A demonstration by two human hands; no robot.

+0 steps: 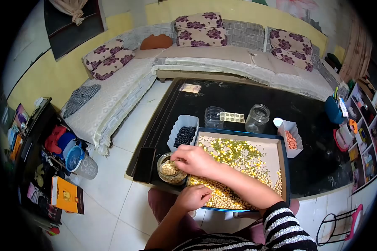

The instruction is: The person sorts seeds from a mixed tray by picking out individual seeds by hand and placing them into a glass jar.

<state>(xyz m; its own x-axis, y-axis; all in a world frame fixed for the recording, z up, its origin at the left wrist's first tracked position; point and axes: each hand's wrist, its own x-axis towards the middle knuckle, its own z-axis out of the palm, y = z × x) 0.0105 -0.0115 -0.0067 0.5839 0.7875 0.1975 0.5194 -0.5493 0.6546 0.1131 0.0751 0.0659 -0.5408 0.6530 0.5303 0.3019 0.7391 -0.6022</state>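
Black and glossy, a table (316, 167) stands on white floor tiles (132, 209), with the person's legs (161, 205) at its near edge. Near the front left corner of a shallow box (284, 184), the left hand (192, 197) is over the beans, its fingers curled in; whether they pinch anything, I cannot tell. The right arm, in a striped sleeve (287, 224), crosses above the box. Its right hand (193, 160) is at the mouth of a glass jar (171, 178), fingers bent down and close together; I cannot tell if they grip a bean. That jar stands just left of the box and has pale round beans (169, 168) inside. More pale beans and yellow corn kernels cover the near part of the box, while small green beans (228, 150) are scattered with yellow pieces farther back.

A dark phone (144, 165) lies left of the jar. Beyond the jar, a clear tub (174, 125) holds black beans (184, 136); at the box's far right corner, another tub (296, 151) holds reddish nuts or beans (290, 140). Behind the box are a clear plastic container (214, 117), a pale card (232, 117) and an open jar (257, 118). Farthest back, a long sofa (209, 56) with flowered cushions (201, 30) lines the wall.
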